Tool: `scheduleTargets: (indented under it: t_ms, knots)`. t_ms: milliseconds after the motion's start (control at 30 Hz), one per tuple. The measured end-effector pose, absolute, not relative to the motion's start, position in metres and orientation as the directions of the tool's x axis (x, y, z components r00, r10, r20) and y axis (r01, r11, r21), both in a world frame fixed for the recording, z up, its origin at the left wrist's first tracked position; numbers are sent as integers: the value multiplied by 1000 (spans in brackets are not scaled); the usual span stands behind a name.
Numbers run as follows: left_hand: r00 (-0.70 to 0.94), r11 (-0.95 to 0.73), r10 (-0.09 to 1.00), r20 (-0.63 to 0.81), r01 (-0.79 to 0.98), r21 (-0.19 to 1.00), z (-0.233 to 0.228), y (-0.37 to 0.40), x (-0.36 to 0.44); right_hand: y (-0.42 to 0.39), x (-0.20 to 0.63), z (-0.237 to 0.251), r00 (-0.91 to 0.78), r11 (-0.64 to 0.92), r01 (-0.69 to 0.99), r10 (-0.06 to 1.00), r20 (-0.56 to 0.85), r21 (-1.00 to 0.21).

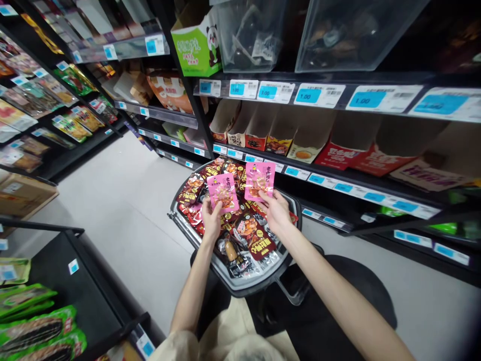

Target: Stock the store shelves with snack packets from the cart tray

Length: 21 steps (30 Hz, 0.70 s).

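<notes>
Grey smooth floor (128,210) runs down a narrow shop aisle between dark metal shelving, and it takes up most of the middle of the view. On the person's right stands a tall shelving unit (338,175) with blue-and-white price labels (318,95) along each shelf edge, open cardboard display boxes (311,138) tipped forward on one level and clear plastic bins (349,30) above, next to a green carton with a panda on it (195,45). Across the aisle, on the left, more shelves (48,115) carry flat snack bags in many colours, a brown cardboard box (22,193) sits low on the floor side, and green packets (37,326) lie on a low dark shelf near the bottom corner. Between the person and the right shelving sits a grey shopping basket (240,281), heaped with red and black snack packets (255,235). Above that heap the left hand (212,220) pinches the lower edge of one pink snack packet (223,192), fingers and thumb clamped on it, holding it upright and facing the camera. Just beside it the right hand (276,213) grips a second pink packet (259,180) the same way, by its bottom edge; the two packets are near each other but apart.
</notes>
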<state>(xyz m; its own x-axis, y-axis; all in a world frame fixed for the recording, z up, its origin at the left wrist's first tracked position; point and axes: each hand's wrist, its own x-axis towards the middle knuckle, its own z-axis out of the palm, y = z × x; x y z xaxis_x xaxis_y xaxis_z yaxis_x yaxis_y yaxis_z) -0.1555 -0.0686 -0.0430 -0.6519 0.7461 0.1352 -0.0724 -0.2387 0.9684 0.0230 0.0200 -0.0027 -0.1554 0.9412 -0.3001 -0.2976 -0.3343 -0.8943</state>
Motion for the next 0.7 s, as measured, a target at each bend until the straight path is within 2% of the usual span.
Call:
scheduleTargets:
  t_ms: [133, 233, 400, 500, 700]
  knots:
    - [-646, -269, 760, 74, -209, 940, -37, -69, -153, 20, 23, 2, -166, -391, -346, 920, -355, -853]
    - [-586, -252, 809, 56, -259, 933, -33, -68, -150, 14, 21, 9, -235, -445, -311, 892, -386, -840]
    - [-507, -199, 860, 53, -237, 951, -34, -69, -147, 0, 10, 15, -431, -400, -181, 853, -293, -898]
    - [-495, -195, 865, 84, -177, 965, -36, -70, -149, -2, 6, 12, -490, -272, -104, 851, -188, -957]
    - [-499, -286, 816, 292, 91, 954, -35, -71, -151, -4, 11, 16, -444, -128, -17, 889, -108, -992]
